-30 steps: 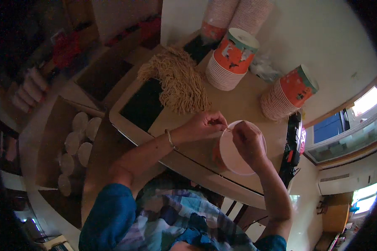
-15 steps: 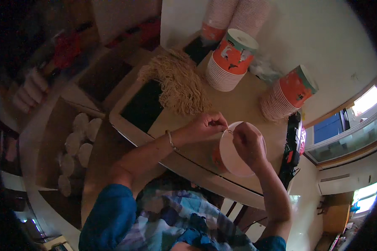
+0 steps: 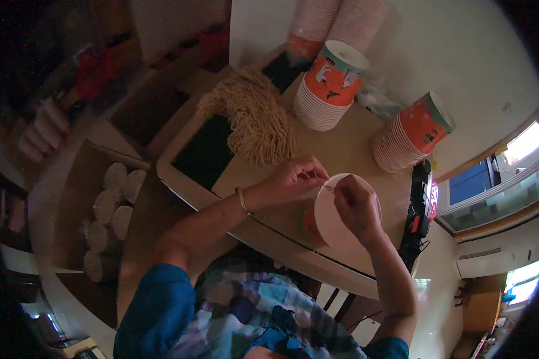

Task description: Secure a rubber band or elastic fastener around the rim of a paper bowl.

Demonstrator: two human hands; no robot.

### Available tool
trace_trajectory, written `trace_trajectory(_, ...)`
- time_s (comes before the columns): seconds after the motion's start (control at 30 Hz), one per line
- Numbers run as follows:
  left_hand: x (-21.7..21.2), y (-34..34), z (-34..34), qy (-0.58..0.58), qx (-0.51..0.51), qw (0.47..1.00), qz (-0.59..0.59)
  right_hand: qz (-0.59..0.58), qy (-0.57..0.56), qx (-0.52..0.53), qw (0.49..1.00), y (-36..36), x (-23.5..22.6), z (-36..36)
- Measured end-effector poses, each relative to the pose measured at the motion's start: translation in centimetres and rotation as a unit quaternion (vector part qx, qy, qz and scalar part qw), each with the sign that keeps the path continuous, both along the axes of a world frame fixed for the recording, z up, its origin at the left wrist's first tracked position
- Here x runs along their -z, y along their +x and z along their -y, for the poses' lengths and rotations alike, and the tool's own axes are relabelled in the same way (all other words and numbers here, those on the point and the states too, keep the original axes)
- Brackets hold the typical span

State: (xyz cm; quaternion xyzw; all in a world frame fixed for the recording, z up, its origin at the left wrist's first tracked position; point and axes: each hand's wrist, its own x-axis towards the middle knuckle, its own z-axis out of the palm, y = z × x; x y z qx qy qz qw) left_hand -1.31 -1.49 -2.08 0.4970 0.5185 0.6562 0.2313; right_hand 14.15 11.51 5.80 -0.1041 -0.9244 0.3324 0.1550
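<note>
A paper tub [image 3: 334,226], white inside and orange outside, is set near the front edge of the table [image 3: 350,146], its mouth tilted toward the wearer. At the far left part of its rim, a thin light strand [image 3: 327,188] is seen between the two hands. The strand is pinched by the left hand [image 3: 302,178], whose thumb and fingers are drawn together just outside the rim. The right hand [image 3: 356,206] is held over the tub's mouth with its fingers curled; its fingertips are hidden, so whether the strand is gripped there cannot be told.

Beyond the hands, bare tabletop is left between the tub and the tall stack of tubs [image 3: 329,90], and a narrower strip toward the leaning stack [image 3: 413,133]. To the left, room is limited by a tan bundle of strands [image 3: 251,116], which is laid near the left hand but apart from it. On the right, the table's side is lined by a dark power strip [image 3: 421,194]. Past the left edge, a carton [image 3: 72,221] of pale round-ended rolls [image 3: 105,206] is placed lower down.
</note>
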Motion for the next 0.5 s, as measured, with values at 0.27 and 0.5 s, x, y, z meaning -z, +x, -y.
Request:
trace_trajectory(0.27, -0.98, 0.46, 0.10, 0.002, -0.001, 0.997, -0.079, -0.040, 0.010, -0.021, 0.999, -0.04, -0.34, 0.01)
trace_trajectory(0.5, -0.74, 0.70, -0.34, 0.008, -0.019, 0.993, -0.114, -0.042, -0.001, 0.011, 0.999, 0.06, -0.13, 0.19)
